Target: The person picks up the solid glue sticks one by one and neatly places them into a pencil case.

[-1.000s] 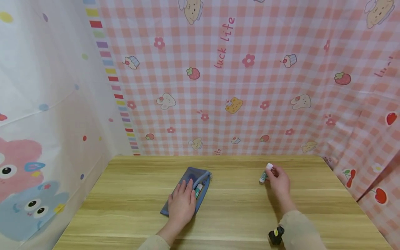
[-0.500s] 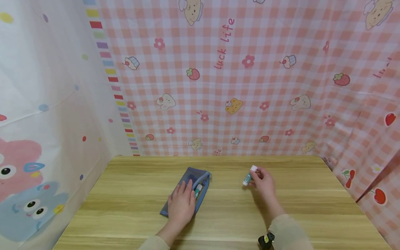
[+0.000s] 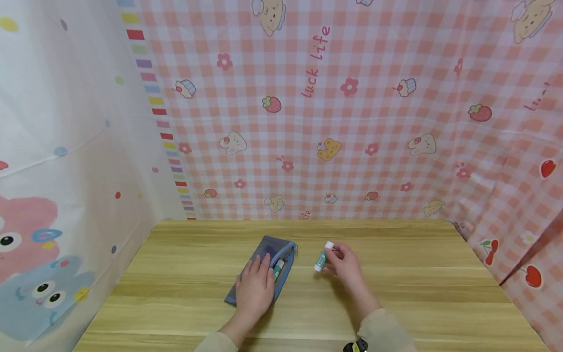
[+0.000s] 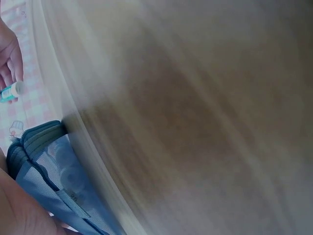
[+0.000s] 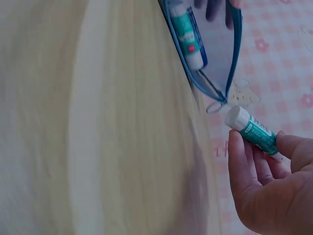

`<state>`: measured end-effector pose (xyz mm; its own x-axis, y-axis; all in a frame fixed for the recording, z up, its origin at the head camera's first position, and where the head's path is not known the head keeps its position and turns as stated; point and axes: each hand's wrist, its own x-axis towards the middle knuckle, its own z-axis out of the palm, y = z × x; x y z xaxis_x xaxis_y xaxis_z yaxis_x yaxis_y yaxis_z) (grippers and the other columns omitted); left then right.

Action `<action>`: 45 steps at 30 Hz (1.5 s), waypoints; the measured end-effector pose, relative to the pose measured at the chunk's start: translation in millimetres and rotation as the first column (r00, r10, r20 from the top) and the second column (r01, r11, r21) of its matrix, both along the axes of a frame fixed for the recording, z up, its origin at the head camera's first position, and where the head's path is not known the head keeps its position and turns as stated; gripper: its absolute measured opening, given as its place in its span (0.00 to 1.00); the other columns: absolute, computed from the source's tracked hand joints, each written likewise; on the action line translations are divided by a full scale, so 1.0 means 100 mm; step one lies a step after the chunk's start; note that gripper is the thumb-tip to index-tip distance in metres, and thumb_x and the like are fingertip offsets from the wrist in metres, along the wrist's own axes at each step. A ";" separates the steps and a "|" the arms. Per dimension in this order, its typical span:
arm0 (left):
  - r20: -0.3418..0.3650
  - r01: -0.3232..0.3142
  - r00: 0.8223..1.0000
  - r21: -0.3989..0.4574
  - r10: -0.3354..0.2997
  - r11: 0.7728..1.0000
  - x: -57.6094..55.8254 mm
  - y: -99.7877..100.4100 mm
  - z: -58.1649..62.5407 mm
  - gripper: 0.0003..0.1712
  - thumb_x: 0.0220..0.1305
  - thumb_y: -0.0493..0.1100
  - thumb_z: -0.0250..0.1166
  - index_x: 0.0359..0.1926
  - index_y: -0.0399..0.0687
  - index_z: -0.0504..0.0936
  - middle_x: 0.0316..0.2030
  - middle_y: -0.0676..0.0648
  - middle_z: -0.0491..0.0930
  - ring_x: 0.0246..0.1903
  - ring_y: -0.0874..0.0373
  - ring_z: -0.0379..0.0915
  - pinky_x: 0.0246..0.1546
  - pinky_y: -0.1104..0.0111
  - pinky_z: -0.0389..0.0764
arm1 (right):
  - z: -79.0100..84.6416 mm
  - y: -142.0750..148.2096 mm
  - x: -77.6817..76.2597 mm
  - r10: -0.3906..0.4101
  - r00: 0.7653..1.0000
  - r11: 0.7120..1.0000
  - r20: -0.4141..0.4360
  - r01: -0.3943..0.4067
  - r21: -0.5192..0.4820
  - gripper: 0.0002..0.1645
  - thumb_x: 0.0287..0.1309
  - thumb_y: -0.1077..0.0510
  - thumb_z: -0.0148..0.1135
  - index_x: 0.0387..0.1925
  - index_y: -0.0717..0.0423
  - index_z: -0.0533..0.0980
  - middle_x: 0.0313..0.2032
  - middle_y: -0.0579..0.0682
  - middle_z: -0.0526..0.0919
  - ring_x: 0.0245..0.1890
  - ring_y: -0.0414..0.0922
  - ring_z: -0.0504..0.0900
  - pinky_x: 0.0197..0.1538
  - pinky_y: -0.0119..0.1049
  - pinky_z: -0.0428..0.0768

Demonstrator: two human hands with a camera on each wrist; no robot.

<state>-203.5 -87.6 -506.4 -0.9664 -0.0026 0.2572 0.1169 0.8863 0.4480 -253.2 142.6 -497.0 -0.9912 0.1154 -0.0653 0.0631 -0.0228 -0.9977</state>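
Observation:
A blue zippered mesh pencil case (image 3: pixel 259 249) lies slanted on the table, its zip open along the right side. My left hand (image 3: pixel 255 289) rests flat on it with the fingers straight. Inside the opening a green-and-white glue stick (image 5: pixel 185 34) shows, next to something dark blue. To the right, my right hand (image 3: pixel 346 268) pinches another green-and-white glue stick (image 5: pixel 257 133) between thumb and fingers, held tilted above the table, a short way from the case. The zip pull (image 5: pixel 215 105) hangs at the case's far end.
The wooden table (image 3: pixel 418 274) reaches back to a pink checked cloth (image 3: pixel 308 122) hung behind it. A white patterned cloth (image 3: pixel 88 146) hangs at the left. A black device (image 3: pixel 355 345) sits at the right wrist.
My right hand has moved left across the table with the glue stick, coming close to the pencil case. The left hand and the case have stayed in place.

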 end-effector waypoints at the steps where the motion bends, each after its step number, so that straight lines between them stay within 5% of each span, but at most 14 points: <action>1: 0.001 0.000 1.000 0.001 0.000 1.000 0.00 0.00 -0.01 0.25 0.76 0.49 0.49 0.69 0.47 0.72 0.67 0.37 0.69 0.67 0.36 0.60 0.59 0.30 0.57 | 0.00 -0.04 0.01 0.005 1.000 1.000 0.003 -0.005 -0.006 0.16 0.68 0.66 0.58 0.53 0.73 0.71 0.41 0.61 0.82 0.34 0.45 0.84 0.37 0.42 0.86; 21: -0.010 0.001 1.000 -0.005 -0.001 1.000 0.01 0.01 0.02 0.25 0.76 0.48 0.50 0.68 0.47 0.73 0.66 0.36 0.70 0.66 0.35 0.61 0.58 0.30 0.60 | -0.13 -0.64 0.17 0.151 0.986 0.987 0.076 -0.145 -0.075 0.22 0.68 0.64 0.58 0.56 0.77 0.68 0.40 0.60 0.80 0.29 0.44 0.82 0.34 0.42 0.86; 45: -0.005 0.010 1.000 0.000 -0.010 1.000 0.00 0.01 0.00 0.25 0.76 0.49 0.50 0.69 0.47 0.72 0.67 0.36 0.69 0.67 0.35 0.60 0.59 0.31 0.59 | -0.19 -0.83 0.21 0.246 0.961 0.966 0.123 -0.233 -0.107 0.20 0.68 0.69 0.53 0.56 0.83 0.67 0.39 0.65 0.83 0.33 0.47 0.86 0.38 0.43 0.86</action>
